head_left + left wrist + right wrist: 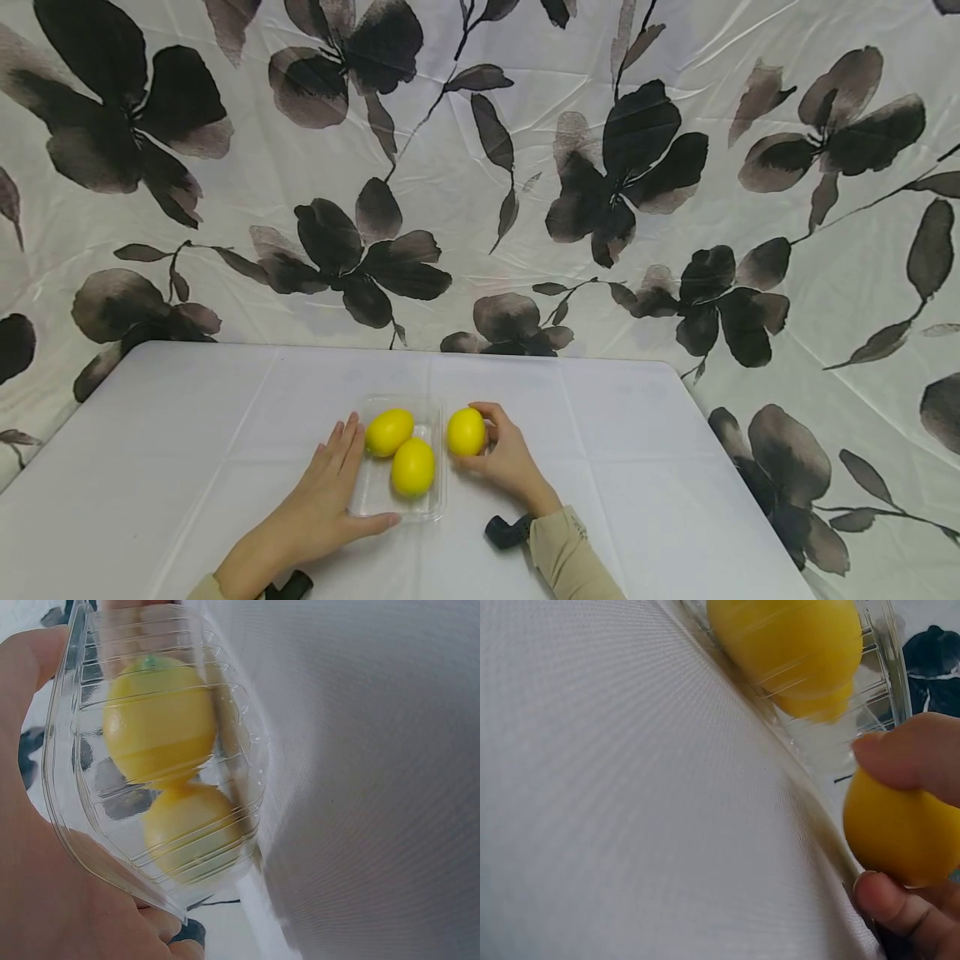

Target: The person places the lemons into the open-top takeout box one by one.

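Two yellow lemons, one farther back (389,432) and one nearer (413,468), lie in a clear plastic container (367,502) on the table. My left hand (322,492) rests along the container's left side, fingers straight and thumb stretched out at its near edge. In the left wrist view the lemons (159,720) show through the ribbed clear wall. Just right of the container, my right hand (510,458) grips a third lemon (466,432) between thumb and fingers. The right wrist view shows this lemon (900,829) close over the white cloth, beside the container (881,690).
A white cloth (225,417) covers the table. Behind it hangs a white curtain with dark flowers (510,192). Black devices sit at both wrists, the right one (507,532) beside a beige sleeve (570,554).
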Available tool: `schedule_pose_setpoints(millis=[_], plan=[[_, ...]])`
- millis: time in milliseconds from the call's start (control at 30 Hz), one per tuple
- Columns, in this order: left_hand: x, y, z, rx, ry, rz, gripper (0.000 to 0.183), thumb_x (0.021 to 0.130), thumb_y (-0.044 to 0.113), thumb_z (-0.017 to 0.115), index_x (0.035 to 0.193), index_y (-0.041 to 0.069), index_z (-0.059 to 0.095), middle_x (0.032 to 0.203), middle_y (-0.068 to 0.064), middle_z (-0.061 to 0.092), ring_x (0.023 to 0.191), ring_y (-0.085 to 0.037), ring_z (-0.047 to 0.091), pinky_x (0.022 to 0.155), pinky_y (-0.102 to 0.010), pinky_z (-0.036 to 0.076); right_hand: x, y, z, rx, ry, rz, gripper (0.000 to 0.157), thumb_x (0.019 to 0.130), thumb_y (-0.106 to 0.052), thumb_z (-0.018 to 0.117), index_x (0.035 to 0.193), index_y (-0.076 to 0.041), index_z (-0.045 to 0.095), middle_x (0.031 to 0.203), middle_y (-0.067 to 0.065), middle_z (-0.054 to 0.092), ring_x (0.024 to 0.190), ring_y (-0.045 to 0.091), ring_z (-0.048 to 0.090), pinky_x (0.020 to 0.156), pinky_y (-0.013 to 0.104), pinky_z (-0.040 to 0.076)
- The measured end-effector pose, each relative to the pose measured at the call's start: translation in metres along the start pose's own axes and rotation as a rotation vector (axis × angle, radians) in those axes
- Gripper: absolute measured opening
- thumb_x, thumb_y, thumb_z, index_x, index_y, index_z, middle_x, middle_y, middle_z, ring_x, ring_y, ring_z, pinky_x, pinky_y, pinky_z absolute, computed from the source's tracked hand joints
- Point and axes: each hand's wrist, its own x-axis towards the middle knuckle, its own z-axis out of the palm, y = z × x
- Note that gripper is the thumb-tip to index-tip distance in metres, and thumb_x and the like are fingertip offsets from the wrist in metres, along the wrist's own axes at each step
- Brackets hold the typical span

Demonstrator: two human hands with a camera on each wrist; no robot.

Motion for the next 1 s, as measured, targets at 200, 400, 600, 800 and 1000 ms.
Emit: schedule_pose_setpoints(millis=[200,400,600,800,1000], plan=[[0.000,-0.001,0.001,0.011,0.003,0.004,0.127,0.075,0.073,0.068,0.155,-0.007,0.011,0.164,-0.023,-0.001,0.150,-0.042,0.000,0.117,-0.063,0.007,0.000,-0.001,-0.002,0.037,0.064,0.012,0.074,0.075,-0.018,0.085,0.139,-0.015,0.048,0.133,0.009,0.055,0.089,0.016,0.065,0.092,0.039,0.047],[-0.001,0.000,0.001,0.009,0.008,0.010,0.126,0.075,0.073,0.068,0.155,-0.008,0.013,0.164,-0.023,-0.001,0.150,-0.042,0.000,0.117,-0.063,0.007,0.000,-0.003,-0.003,0.078,0.116,-0.025,0.071,0.077,-0.016,0.084,0.138,-0.012,0.049,0.134,0.010,0.055,0.092,0.020,0.065,0.088,0.034,0.049],[-0.001,0.000,0.000,0.013,0.009,0.012,0.127,0.075,0.073,0.068,0.155,-0.008,0.012,0.164,-0.023,-0.001,0.150,-0.042,0.000,0.117,-0.063,0.007,0.001,-0.015,-0.002,0.122,0.154,-0.060,0.068,0.077,-0.016,0.085,0.136,-0.012,0.051,0.130,0.009,0.058,0.090,0.020,0.063,0.078,0.028,0.051],[-0.001,-0.001,0.002,0.009,0.009,0.011,0.127,0.075,0.074,0.068,0.155,-0.008,0.013,0.164,-0.023,-0.001,0.149,-0.043,0.000,0.117,-0.063,0.007,-0.002,-0.036,0.000,0.125,0.196,-0.059,0.066,0.075,-0.013,0.086,0.133,-0.011,0.054,0.121,0.006,0.062,0.084,0.018,0.060,0.079,0.031,0.048],[0.000,-0.002,0.004,0.017,0.014,0.013,0.127,0.075,0.074,0.067,0.155,-0.008,0.013,0.164,-0.023,-0.001,0.149,-0.043,0.000,0.116,-0.064,0.008,-0.015,-0.089,0.001,0.088,0.131,-0.113,0.066,0.076,-0.009,0.084,0.133,0.000,0.052,0.120,0.013,0.062,0.087,0.026,0.056,0.082,0.048,0.048]])
